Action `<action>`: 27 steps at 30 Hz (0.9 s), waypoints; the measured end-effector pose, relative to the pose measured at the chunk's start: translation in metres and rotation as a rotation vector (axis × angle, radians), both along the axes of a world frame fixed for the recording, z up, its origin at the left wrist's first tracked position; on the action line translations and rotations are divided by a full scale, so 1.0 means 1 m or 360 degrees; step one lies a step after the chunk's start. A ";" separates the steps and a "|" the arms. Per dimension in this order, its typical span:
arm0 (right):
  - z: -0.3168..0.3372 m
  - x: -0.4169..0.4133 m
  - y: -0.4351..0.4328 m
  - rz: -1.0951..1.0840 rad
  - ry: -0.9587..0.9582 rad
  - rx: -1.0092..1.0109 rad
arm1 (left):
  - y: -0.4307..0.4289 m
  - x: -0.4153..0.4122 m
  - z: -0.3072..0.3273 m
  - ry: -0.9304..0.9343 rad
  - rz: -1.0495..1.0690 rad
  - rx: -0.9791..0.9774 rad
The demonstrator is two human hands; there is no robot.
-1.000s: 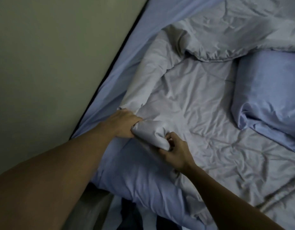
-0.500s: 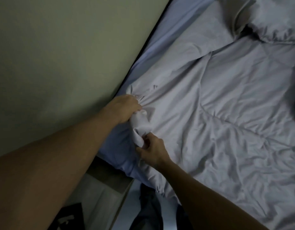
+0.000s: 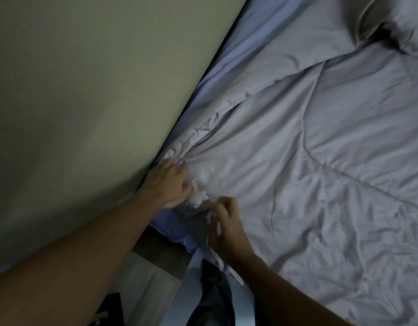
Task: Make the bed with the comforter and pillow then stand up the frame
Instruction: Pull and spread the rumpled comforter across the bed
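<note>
Where the dim light fell, a plain greenish wall (image 3: 74, 102) filled the left half of the view and met the bed along a slanting line. Beside it the grey comforter (image 3: 309, 172) lay spread over most of the bed, wrinkled and crossed by quilted seams, with a puffy fold of it bunched at the top right. A strip of blue sheet (image 3: 262, 31) showed between the comforter's edge and the wall, and the same blue showed again at the mattress corner (image 3: 168, 223) under the hands. Both bare forearms reached in from the bottom edge. The left hand (image 3: 170, 184) lay against the wall side of the bed, its fingers curled into a gathered bunch of the comforter, from which creases fanned out across the fabric. The right hand (image 3: 226, 222) sat just beside it, nearer the viewer, its fingers bent and pinching the comforter's hem where it dropped over the mattress edge. Between the two hands a pale tuft of the comforter's corner (image 3: 198, 198) stuck up. Below the mattress corner were a brown board (image 3: 161, 250), a pale floor (image 3: 147, 290) and a dark garment (image 3: 210, 292). A dark object (image 3: 109, 311) at the bottom edge bore a pale mark too blurred to read.
</note>
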State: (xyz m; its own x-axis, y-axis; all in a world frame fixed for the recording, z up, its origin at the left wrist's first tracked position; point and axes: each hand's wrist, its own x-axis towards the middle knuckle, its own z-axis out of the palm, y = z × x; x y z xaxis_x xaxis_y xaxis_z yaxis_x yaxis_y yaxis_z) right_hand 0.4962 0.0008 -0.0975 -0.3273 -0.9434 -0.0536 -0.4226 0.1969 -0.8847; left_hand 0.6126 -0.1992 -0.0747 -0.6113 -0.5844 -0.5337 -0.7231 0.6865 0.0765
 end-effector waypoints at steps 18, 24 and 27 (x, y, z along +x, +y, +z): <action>-0.034 -0.088 0.043 0.0475 0.0792 0.0775 | 0.059 -0.007 -0.020 -0.0463 0.0441 0.0212; -0.007 -0.102 0.068 -0.0120 0.0376 0.0658 | 0.080 -0.052 0.018 -0.0169 0.0269 0.0206; 0.011 -0.110 0.094 -0.0562 -0.0195 0.0822 | 0.118 -0.080 0.023 0.0114 0.0702 0.0758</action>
State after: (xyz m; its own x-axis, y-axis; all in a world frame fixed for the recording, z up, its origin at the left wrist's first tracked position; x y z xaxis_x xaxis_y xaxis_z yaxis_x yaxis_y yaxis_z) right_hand 0.3865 0.0943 -0.0869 -0.5765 -0.6220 -0.5298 -0.1557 0.7202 -0.6761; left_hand 0.5329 -0.0811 -0.0518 -0.4116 -0.4980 -0.7633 -0.9111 0.2055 0.3573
